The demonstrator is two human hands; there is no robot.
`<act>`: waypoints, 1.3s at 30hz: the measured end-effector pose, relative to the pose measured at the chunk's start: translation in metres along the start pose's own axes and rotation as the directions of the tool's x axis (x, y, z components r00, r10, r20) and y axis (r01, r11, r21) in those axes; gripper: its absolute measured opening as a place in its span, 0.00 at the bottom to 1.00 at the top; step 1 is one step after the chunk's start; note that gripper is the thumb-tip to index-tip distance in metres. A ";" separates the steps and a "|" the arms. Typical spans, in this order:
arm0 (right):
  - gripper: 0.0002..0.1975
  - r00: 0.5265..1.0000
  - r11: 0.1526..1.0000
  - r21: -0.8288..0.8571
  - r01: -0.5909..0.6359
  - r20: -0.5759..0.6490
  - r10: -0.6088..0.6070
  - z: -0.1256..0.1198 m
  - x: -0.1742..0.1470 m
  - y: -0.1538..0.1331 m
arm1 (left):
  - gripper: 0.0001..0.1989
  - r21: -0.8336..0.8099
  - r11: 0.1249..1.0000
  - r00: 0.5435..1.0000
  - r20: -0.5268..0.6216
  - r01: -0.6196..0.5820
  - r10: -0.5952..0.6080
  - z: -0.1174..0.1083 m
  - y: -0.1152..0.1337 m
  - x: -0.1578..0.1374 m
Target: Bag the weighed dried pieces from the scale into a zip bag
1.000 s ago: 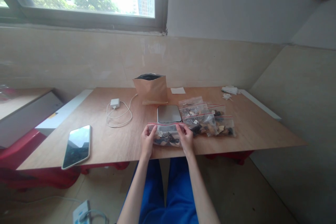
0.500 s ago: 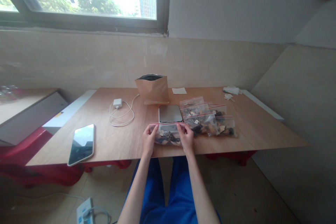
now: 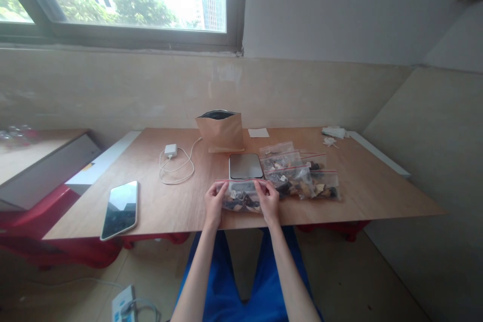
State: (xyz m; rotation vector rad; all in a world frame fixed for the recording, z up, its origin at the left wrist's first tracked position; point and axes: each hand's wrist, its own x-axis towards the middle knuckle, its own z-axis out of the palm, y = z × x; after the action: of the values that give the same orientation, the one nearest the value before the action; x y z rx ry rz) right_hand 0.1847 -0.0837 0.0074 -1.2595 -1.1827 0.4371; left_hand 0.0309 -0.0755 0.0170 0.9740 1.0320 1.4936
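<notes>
A clear zip bag (image 3: 241, 197) with a red seal strip, filled with dark and pale pieces, lies near the front edge of the wooden table (image 3: 181, 206). My left hand (image 3: 214, 203) pinches its left top corner. My right hand (image 3: 268, 199) pinches the top strip toward the right. Just behind the bag sits a small flat scale (image 3: 245, 165) with a grey plate. An open brown paper pouch (image 3: 221, 132) stands upright behind the scale.
Several filled zip bags (image 3: 302, 177) lie in a pile right of the scale. A white charger with cable (image 3: 174, 161) and a phone (image 3: 120, 209) lie to the left. White paper scraps (image 3: 332, 134) sit at the far right; a power strip (image 3: 126, 303) is on the floor.
Both hands stay on the bag's top strip, with the fingers shifting slightly along it. The view has drifted a little; nothing else on the table moved.
</notes>
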 end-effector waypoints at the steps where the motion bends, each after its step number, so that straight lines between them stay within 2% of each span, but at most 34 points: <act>1: 0.13 1.000 1.000 -0.011 0.004 -0.002 -0.004 0.000 0.000 0.000 | 0.12 0.002 1.000 1.000 -0.003 -0.001 0.001 0.000 0.001 0.000; 12: 0.12 1.000 0.999 -0.041 0.025 0.003 -0.025 -0.002 0.000 -0.003 | 0.12 -0.006 1.000 1.000 -0.018 0.018 -0.018 -0.001 0.000 0.000; 21: 0.11 0.996 0.984 0.158 -0.088 0.042 0.082 0.000 -0.002 -0.001 | 0.13 -0.061 0.997 0.998 -0.034 0.055 -0.057 0.000 0.001 -0.001; 25: 0.13 0.988 0.979 0.145 -0.141 0.090 0.129 -0.002 -0.002 -0.004 | 0.14 -0.070 0.994 0.996 -0.027 0.079 -0.081 0.000 0.002 -0.002; 30: 0.12 0.987 0.985 0.114 -0.128 0.111 0.115 -0.002 -0.002 -0.006 | 0.13 -0.024 0.999 0.999 -0.030 0.037 -0.037 0.001 0.002 -0.003; 39: 0.10 0.991 0.986 0.132 -0.101 0.106 0.088 -0.001 -0.001 -0.006 | 0.15 -0.007 0.999 0.999 0.006 0.039 -0.039 0.000 -0.003 -0.003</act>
State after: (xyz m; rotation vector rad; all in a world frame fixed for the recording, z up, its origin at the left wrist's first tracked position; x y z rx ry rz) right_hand 0.1827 -0.0868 0.0127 -1.1885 -1.1588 0.6474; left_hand 0.0318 -0.0786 0.0140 0.9477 1.0348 1.4610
